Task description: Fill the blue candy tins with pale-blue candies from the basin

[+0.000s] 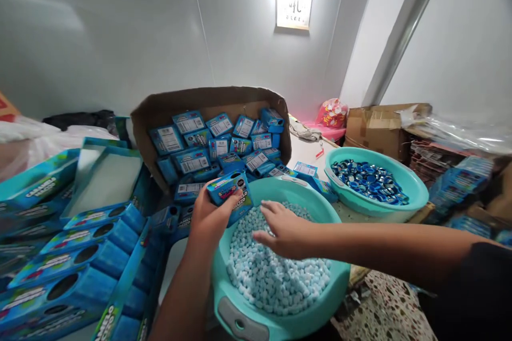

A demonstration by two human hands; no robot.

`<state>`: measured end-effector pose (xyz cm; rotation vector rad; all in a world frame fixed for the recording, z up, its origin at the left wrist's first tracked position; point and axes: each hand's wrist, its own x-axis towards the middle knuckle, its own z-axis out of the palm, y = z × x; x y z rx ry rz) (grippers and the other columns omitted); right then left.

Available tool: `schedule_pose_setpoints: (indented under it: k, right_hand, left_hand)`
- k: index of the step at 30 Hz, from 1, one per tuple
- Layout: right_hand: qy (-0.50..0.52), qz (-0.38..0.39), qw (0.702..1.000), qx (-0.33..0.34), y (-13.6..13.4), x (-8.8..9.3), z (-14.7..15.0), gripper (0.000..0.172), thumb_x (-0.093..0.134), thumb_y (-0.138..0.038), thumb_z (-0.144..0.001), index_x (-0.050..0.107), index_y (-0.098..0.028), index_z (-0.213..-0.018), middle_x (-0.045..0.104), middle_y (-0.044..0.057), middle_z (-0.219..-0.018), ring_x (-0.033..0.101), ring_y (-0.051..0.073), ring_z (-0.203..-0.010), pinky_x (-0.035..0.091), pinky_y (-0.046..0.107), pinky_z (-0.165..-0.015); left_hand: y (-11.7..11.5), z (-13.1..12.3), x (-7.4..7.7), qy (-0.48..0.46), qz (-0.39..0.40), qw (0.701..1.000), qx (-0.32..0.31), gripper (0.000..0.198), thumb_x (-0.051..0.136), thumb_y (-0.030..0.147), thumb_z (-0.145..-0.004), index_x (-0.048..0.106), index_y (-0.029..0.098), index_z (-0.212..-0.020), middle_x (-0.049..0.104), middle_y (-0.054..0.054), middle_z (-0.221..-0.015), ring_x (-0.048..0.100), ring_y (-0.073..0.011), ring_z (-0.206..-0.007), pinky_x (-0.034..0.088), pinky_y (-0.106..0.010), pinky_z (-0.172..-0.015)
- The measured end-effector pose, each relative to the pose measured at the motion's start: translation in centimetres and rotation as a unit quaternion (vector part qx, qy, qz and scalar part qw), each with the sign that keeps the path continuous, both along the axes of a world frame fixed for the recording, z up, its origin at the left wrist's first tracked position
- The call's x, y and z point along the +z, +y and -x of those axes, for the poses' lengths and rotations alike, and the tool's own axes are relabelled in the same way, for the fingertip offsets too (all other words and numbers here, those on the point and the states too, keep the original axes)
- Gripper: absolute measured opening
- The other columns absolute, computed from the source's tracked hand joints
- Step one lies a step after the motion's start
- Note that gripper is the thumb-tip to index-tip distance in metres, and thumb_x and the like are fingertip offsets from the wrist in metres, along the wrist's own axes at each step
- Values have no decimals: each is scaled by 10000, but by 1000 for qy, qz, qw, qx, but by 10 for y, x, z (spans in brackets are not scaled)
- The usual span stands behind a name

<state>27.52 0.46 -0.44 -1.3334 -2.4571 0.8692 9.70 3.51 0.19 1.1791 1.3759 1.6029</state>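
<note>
In the head view, my left hand [208, 213] grips a small blue candy box [237, 200] at the left rim of a turquoise basin [340, 277]. Its thumb lies across the printed front. My right hand [286, 230] hovers palm down above the pale blue and white candies [276, 282] in that basin, thumb and fingers apart; I see nothing in it. Whether its fingertips touch the candies, I cannot tell. Just behind my left hand, a tilted cardboard carton [150, 117] holds many similar blue boxes [192, 160].
On the left are display trays [140, 256] with rows of blue boxes that have dark oval holes. A second turquoise basin [420, 197] full of blue round caps [368, 181] stands at right. Behind it are a brown carton [372, 128] and a red patterned bag [333, 113].
</note>
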Motion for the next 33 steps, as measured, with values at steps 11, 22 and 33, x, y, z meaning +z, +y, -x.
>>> schedule_pose_setpoints:
  k: [11, 22, 33]
  right_hand:
    - [-80, -134, 949, 272, 24, -64, -9, 603, 538, -534, -920, 452, -269, -1455, 332, 159, -1547, 265, 345, -1438, 137, 577, -1164]
    - [55, 10, 998, -30, 57, -79, 4, 487, 438, -473, -941, 644, -139, -1230, 571, 146, -1334, 514, 295, -1230, 351, 432, -1085]
    - [187, 173, 959, -126, -7, -79, 46, 400, 458, -474, -880, 706, -181, -989, 703, 51, -1012, 607, 283, -1038, 442, 370, -916]
  left_hand:
    - [0, 3, -27, -68, 6, 994, -87, 478, 818, 350, -625, 607, 152, -1006, 708, -47, -919, 678, -196, -873, 532, -296, -816]
    - [4, 5, -32, -43, 16, 995, -83, 562, 818, 341, -612, 584, 159, -1089, 720, -67, -950, 698, -220, -883, 538, -317, -811]
    - [3, 2, -33, 50, 21, 993, -101, 460, 776, 325, -651, 613, 174, -1053, 713, -43, -902, 689, -218, -844, 530, -298, -745]
